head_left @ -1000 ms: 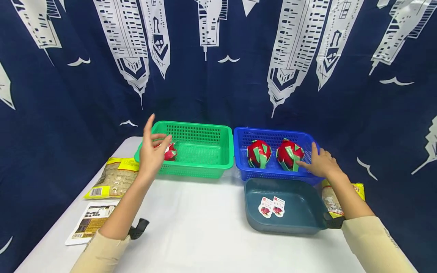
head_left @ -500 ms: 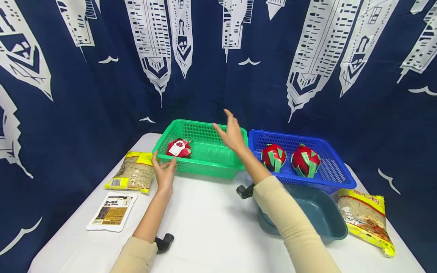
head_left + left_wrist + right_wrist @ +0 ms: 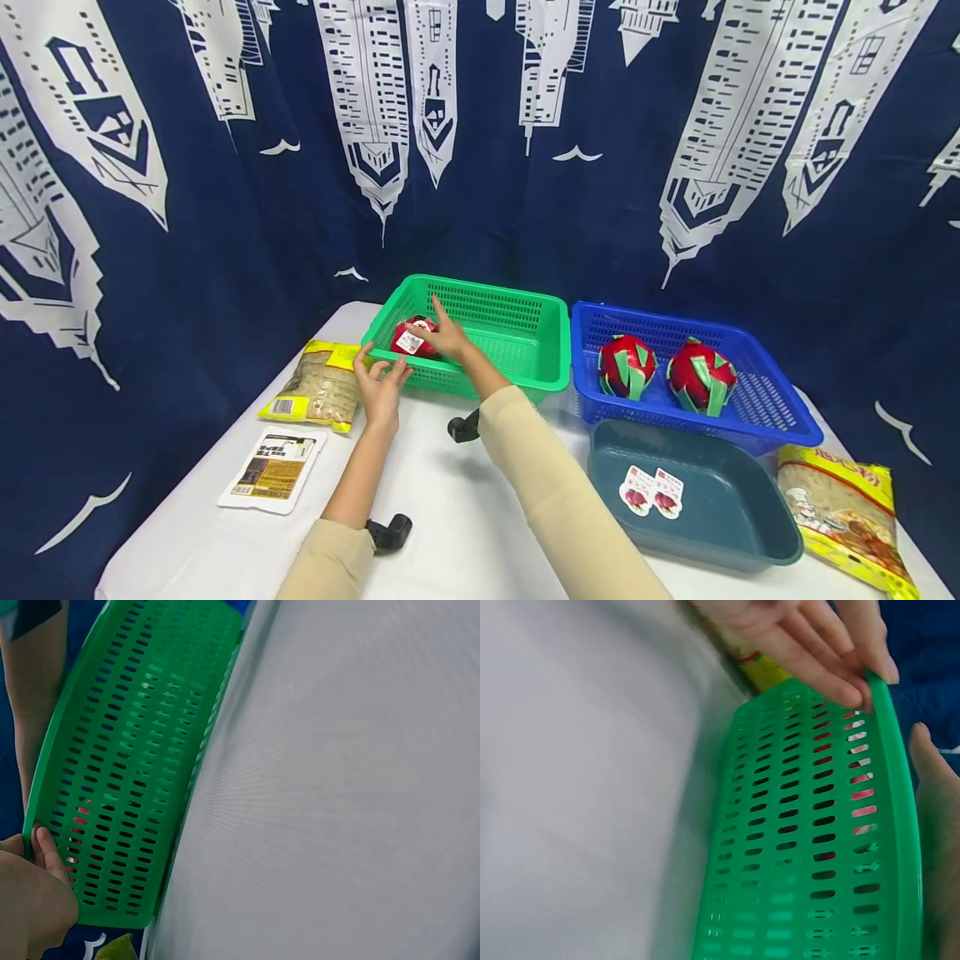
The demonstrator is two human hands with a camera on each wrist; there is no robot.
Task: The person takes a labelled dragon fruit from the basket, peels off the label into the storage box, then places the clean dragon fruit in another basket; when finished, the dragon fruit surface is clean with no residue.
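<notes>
My left hand [image 3: 380, 396] pinches the front rim of the green basket [image 3: 536, 342] near its left corner, thumb and fingers on either side of the rim in the right wrist view. Inside that corner lies a red dragon fruit [image 3: 398, 337] with a white label [image 3: 409, 342]. Over the basket, my right hand [image 3: 452, 340] reaches in with index finger and thumb spread apart, the thumb overlapping the fruit. Through the basket's slots the right wrist view shows bits of red and white. The right hand [image 3: 939, 817] appears there beyond the rim, mostly cut off.
Two red dragon fruits with green leaves [image 3: 627, 367] sit in a blue basket [image 3: 780, 408] on the right. In front is a teal tray [image 3: 720, 500] with two dragon fruit stickers [image 3: 637, 490]. Yellow bags [image 3: 322, 387] lie at both sides, a white packet [image 3: 275, 471] at left.
My right hand has swung left from the blue basket to the labelled fruit in the green one. My left hand has come down onto the green basket's rim. The head view has shifted.
</notes>
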